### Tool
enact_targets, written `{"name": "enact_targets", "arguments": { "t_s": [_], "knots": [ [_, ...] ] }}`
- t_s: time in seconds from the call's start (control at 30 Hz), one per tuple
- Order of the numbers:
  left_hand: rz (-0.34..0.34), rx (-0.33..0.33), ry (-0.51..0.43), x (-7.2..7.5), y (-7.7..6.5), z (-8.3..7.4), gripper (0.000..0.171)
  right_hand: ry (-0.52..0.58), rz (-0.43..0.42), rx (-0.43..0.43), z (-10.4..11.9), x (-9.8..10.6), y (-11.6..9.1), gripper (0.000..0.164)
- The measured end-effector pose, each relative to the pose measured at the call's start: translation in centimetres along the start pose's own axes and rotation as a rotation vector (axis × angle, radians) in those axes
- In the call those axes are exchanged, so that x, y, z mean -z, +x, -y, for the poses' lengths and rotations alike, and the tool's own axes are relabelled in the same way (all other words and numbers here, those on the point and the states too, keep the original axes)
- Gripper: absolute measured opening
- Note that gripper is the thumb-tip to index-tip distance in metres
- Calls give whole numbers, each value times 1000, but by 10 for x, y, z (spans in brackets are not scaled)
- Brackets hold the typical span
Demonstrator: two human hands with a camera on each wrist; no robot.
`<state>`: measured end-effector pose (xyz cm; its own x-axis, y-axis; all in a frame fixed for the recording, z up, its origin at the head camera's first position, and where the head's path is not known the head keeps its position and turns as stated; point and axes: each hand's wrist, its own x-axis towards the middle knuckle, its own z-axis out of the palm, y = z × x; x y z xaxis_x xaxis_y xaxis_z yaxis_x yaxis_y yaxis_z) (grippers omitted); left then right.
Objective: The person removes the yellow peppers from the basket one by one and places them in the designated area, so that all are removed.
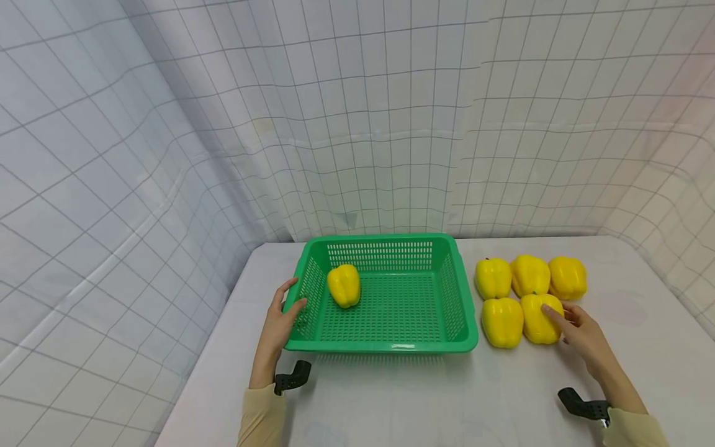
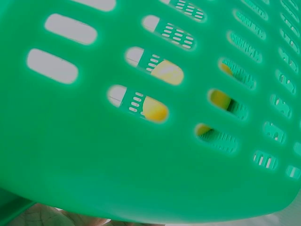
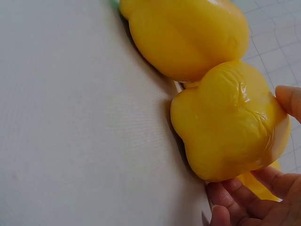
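Observation:
A green plastic basket (image 1: pixel 385 346) with slotted walls sits on the white-covered table, one yellow bell pepper (image 1: pixel 344 286) lying inside toward its left. My left hand (image 1: pixel 277 323) grips the basket's left rim, thumb over the edge. In the left wrist view the slotted green wall (image 2: pixel 94 155) fills the picture, with yellow showing through some slots. On the right, my right hand (image 1: pixel 583 338) holds a yellow bell pepper (image 1: pixel 540 323) at the front of a group, thumb on top and fingers along its right side. The right wrist view shows this pepper (image 3: pixel 230 127) resting close against the table.
Several other yellow bell peppers stand close together right of the basket: a front one (image 1: pixel 503 323) beside the held pepper, and a back row with left (image 1: pixel 493 278), middle (image 1: pixel 530 275) and right (image 1: pixel 567 277) ones. A white gridded curtain (image 1: pixel 357 155) hangs behind the table.

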<state>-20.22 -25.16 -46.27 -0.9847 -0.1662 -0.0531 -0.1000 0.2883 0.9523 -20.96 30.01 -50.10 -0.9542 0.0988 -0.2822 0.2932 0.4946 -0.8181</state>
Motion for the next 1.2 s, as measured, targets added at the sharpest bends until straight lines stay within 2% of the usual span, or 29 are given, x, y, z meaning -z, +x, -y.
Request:
{"name": "enact_targets", "arguments": {
  "t_s": [0.23, 0.4, 0.5, 0.63, 0.8, 0.97, 1.1, 1.2],
  "knots": [
    [2, 3, -8, 0, 0, -1, 53, -24, 14, 30, 0, 0, -1, 93],
    [0, -3, 3, 0, 0, -1, 52, -9, -7, 47, 2, 0, -4, 93],
    [0, -8, 6, 0, 0, -1, 52, -16, -42, 89, 5, 1, -5, 90],
    [-1, -9, -1, 0, -1, -1, 53, -48, -134, 142, 13, 5, -5, 82],
    [-1, -9, 1, 0, -1, -2, 53, -81, -242, 176, 29, 9, -5, 74],
    [-2, -12, -3, 0, -2, -3, 53, -99, -329, 284, 54, 6, -2, 59],
    [-4, -13, 1, 0, -2, -3, 53, -96, -330, 398, 80, -6, 1, 52],
    [-3, -6, 3, -1, -2, -2, 53, -101, -292, 456, 100, -19, 5, 51]
  ]
}}
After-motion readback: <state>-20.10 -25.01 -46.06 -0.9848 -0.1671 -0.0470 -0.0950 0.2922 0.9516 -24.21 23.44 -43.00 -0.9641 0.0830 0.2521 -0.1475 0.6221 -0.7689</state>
